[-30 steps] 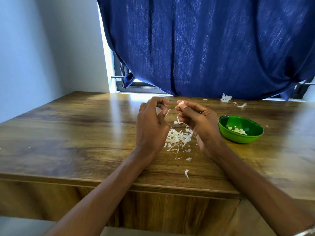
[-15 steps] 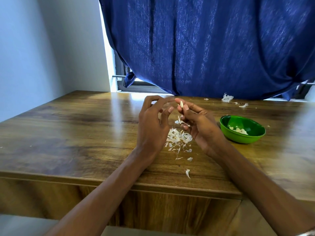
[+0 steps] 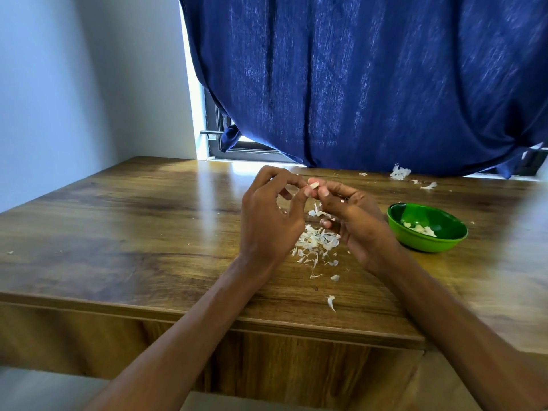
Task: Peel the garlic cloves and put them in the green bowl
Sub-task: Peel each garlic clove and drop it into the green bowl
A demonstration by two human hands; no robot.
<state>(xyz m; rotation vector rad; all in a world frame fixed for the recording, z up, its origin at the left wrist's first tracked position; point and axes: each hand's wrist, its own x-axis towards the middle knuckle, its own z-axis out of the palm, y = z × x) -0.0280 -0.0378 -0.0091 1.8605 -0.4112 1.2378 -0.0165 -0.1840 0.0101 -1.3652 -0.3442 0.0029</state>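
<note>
Wooden table point(image 3: 124, 232): both hands pinch the garlic clove point(image 3: 313, 185), seemingly upright; right hand point(image 3: 353, 223) nearer the green bowl point(image 3: 427, 244) than left hand point(image 3: 267, 221).

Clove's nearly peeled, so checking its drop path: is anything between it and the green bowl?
Nothing visible. The clove is pinched between both hands; bare table lies between the right hand and the bowl.
</note>
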